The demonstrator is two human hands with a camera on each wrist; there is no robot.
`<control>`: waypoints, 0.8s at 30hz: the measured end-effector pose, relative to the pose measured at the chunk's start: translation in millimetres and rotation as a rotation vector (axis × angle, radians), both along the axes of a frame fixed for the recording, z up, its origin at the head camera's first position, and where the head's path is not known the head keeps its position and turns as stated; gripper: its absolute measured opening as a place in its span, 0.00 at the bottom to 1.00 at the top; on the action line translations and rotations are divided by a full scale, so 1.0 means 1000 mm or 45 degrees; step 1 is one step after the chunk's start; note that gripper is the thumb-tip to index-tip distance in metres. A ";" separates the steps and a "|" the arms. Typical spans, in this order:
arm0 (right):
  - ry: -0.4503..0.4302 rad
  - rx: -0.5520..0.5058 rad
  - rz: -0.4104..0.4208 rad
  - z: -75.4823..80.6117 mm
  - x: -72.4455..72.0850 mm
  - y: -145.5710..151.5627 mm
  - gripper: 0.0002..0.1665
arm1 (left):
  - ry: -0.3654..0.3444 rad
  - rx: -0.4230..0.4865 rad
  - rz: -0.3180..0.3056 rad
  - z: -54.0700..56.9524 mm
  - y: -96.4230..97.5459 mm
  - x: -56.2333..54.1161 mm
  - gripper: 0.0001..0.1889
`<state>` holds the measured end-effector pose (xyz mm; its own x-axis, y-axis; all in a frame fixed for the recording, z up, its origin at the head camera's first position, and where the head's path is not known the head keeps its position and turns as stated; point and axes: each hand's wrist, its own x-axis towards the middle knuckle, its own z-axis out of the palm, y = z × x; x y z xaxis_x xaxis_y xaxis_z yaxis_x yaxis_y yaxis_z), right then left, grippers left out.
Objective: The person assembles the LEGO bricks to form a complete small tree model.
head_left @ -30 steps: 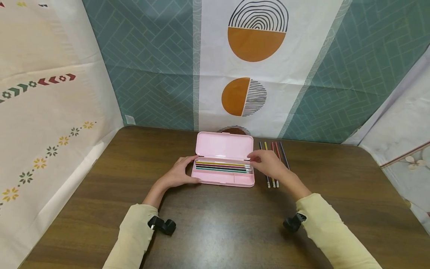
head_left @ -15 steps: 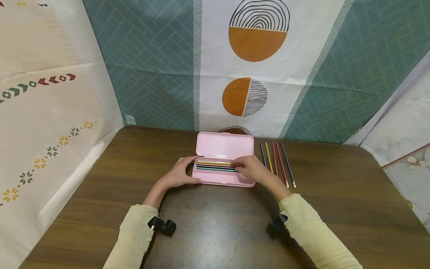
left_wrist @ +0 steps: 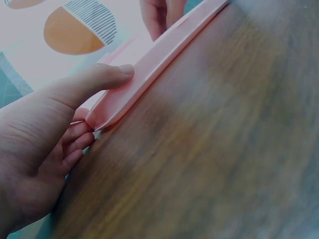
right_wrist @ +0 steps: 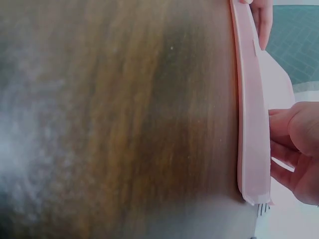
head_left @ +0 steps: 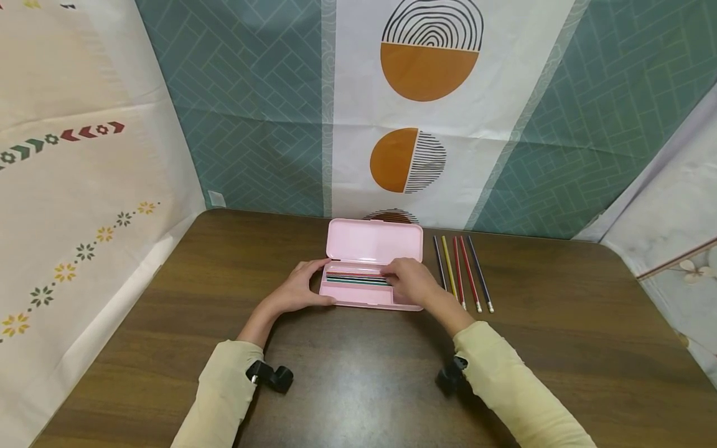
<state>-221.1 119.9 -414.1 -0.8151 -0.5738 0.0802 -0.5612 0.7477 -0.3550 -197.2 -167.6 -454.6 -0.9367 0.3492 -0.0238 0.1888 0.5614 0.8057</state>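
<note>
A pink pencil case lies on the brown table with its lid raised toward the back. My left hand grips its left end. In the left wrist view, the thumb lies over the front wall and the other fingers are at the end. Several pencils with red, black and green bodies lie lengthwise in the back compartment. My right hand reaches into the right part of the case, over the pencil ends. Its fingertips are hidden, so whether they pinch a pencil cannot be told.
Right of the case, several loose pencils lie side by side on the table: blue, yellow and red ones, such as this red pencil. A patterned cloth hangs behind the table's back edge. The case's front compartment shows bare pink.
My right hand has moved left from the case's right edge onto the pencils inside. The yellow pencil seen in the case earlier no longer shows there. My left hand has stayed put.
</note>
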 end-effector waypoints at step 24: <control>-0.072 -0.104 -0.121 0.020 0.000 0.003 0.07 | -0.017 0.002 0.002 0.001 0.001 0.001 0.53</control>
